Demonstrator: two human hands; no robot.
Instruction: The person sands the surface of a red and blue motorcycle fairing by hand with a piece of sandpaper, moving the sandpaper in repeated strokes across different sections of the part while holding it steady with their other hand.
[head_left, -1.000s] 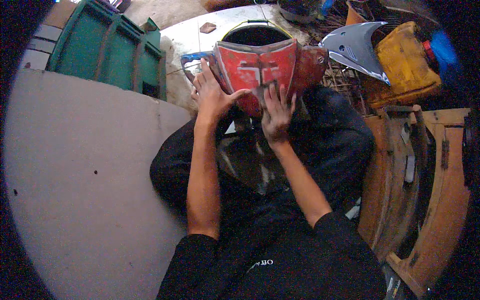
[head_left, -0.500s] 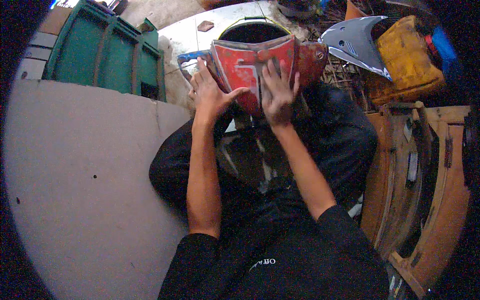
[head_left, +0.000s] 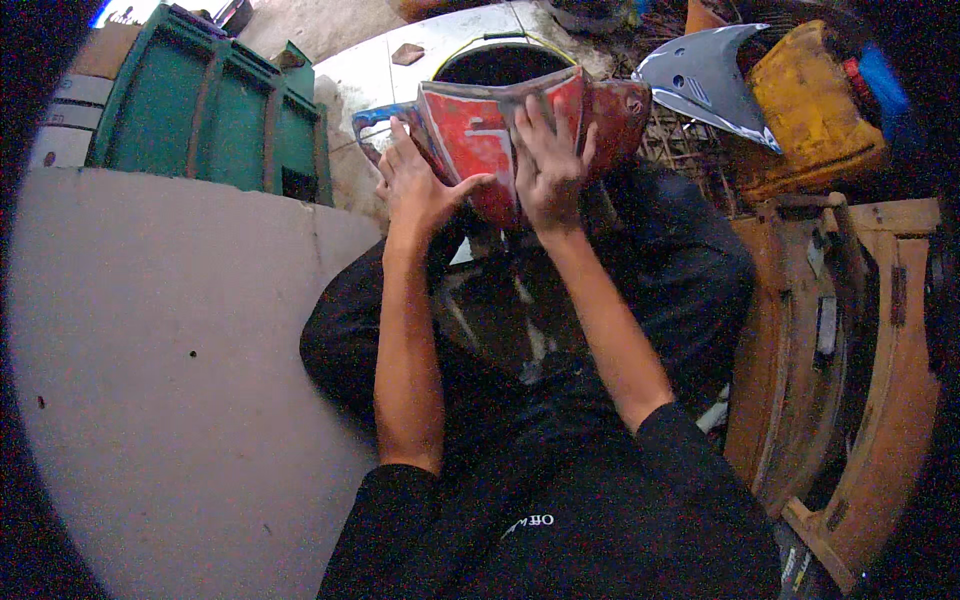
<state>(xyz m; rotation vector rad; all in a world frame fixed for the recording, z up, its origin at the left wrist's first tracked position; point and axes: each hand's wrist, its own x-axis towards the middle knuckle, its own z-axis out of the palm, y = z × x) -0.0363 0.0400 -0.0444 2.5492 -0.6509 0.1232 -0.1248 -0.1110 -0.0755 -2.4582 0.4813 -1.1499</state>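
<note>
The red panel (head_left: 465, 135) stands above the person's lap, just in front of a dark bucket (head_left: 505, 62). The left hand (head_left: 415, 190) is spread wide against its left side, thumb stretched out; the right hand (head_left: 552, 180) lies flattish on its face, fingers slightly parted, though whether they hold anything beneath I cannot tell.

Wears a black T-shirt (head_left: 600, 550) with plain short sleeves (head_left: 385, 510), leaving slim forearms (head_left: 408, 340) bare, along with the left hand (head_left: 412, 185) and the right hand (head_left: 550, 180). Bears a small strip of white lettering (head_left: 535, 521) on the chest, upside down from above and partly blurred. Shows loose black trousers (head_left: 690, 270) below, roomy around the knees.
</note>
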